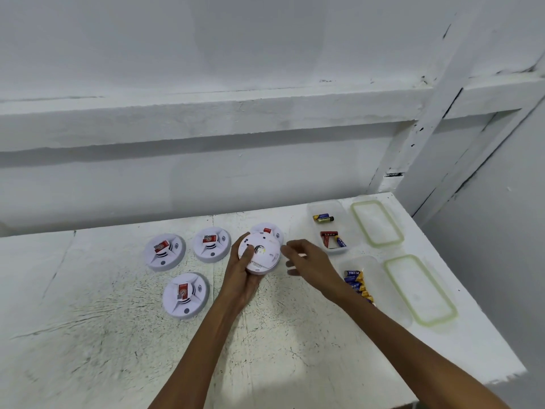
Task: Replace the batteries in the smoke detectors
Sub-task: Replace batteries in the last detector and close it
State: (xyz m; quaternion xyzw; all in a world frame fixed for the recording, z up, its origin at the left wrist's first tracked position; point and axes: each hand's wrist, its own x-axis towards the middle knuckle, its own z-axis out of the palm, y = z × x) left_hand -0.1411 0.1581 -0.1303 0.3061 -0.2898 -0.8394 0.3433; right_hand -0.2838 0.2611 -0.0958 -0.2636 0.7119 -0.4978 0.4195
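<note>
Holding: the left hand (243,268) grips a smoke detector (259,251) back-side up, thumb pressed on its rear face, probably to expose the battery bay.
Right hand (306,259): empty, fingers loosely spread just right of that detector, apparently ready to work it.
Waiting units: four detectors (186,295) lie face-up on the table (88,335) to the left and behind.
Supplies: open containers (326,224) of batteries (358,283) sit right, within reach.

Two bare forearms are seen, with no sleeve reaching the visible part of either. Nothing is worn on the left hand (240,274) or the right hand (306,261): fingers and wrists are left uncovered.
</note>
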